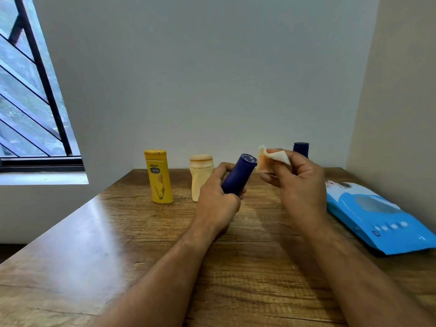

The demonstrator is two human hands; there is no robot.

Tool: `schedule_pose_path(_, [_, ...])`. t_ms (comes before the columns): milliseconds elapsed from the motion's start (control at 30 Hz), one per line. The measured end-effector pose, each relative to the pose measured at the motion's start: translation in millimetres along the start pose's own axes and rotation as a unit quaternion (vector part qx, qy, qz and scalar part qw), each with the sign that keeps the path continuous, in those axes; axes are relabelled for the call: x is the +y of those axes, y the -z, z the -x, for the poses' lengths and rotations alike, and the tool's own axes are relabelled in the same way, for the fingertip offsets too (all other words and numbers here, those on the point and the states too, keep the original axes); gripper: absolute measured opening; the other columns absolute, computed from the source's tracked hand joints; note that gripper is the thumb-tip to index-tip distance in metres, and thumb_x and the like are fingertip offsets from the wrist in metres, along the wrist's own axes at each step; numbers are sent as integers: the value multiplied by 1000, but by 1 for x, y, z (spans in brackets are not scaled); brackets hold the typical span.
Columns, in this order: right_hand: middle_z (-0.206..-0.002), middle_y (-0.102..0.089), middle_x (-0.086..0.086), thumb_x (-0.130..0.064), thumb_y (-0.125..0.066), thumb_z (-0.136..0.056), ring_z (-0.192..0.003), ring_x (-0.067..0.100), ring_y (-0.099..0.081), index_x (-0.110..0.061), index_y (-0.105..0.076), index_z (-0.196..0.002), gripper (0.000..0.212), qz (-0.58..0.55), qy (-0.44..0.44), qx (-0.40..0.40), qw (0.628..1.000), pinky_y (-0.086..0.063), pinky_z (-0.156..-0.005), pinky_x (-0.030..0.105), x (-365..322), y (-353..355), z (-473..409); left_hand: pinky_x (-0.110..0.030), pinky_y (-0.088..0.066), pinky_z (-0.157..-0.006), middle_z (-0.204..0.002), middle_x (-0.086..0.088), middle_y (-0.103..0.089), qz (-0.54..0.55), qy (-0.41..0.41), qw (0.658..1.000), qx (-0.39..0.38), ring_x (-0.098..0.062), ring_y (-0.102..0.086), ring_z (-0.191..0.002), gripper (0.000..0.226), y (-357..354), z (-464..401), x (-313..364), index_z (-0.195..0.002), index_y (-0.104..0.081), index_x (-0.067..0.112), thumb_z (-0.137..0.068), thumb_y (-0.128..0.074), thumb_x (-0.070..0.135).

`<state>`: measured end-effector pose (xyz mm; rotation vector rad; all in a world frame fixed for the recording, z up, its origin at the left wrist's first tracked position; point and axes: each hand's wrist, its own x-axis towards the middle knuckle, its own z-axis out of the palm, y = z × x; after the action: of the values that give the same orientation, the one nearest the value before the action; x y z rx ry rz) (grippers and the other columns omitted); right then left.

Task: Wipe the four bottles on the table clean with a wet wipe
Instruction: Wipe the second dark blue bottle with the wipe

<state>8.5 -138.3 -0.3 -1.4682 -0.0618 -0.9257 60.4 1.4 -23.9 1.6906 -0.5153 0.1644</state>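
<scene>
My left hand [218,197] grips a dark blue bottle [239,174] above the table, tilted with its end up and to the right. My right hand [296,182] pinches a folded wet wipe [271,158], stained orange, just right of that bottle's top and apart from it. A yellow bottle [158,177] stands upright at the back left of the wooden table [118,244]. A cream bottle [201,177] stands beside it, partly behind my left hand. Another dark blue bottle [301,148] stands at the back, mostly hidden behind my right hand.
A blue pack of wet wipes [375,215] lies flat at the table's right edge near the wall. A barred window [30,90] is on the left. Walls close the table's back and right sides.
</scene>
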Motion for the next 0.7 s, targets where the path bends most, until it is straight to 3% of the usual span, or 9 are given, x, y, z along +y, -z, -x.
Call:
schedule_pose_path(167, [-114, -70, -7, 4, -65, -88, -107, 6, -66, -21, -73, -111, 34, -20, 24, 1, 1000, -57, -79, 22, -4, 3, -2, -45, -56, -90, -97, 9, -65, -95, -9, 995, 27, -15, -64, -94, 59, 2, -1, 1, -100, -53, 43, -72, -66, -8])
schedule_pose_path(367, [-91, -75, -16, -3, -70, -86, -98, 6, -67, -36, -74, -88, 33, 52, 76, -37, 995, -55, -80, 19, -5, 4, 1, -42, -56, -88, -101, 8, -67, -186, -15, 982, 13, -15, -64, -92, 66, 0, 1, 1, -109, -47, 49, -68, -65, 1])
schedule_pose_path(500, [-94, -75, -16, -4, -70, -85, -94, 6, -68, -31, -76, -91, 29, 87, 73, -88, 990, -56, -80, 23, -5, 5, 2, -43, -57, -86, -96, 7, -68, -202, -18, 979, 12, -18, -64, -89, 59, 2, 2, 0, -109, -47, 46, -66, -61, 7])
schedule_pose_path(700, [-97, -73, -18, -10, -66, -90, -95, -3, -64, -29, -75, -102, 24, 93, 55, -92, 990, -49, -74, 7, -6, 1, 4, -47, -56, -88, -94, 11, -66, -143, -5, 989, 26, -15, -64, -92, 57, 4, -1, 0, -103, -53, 43, -70, -65, -2])
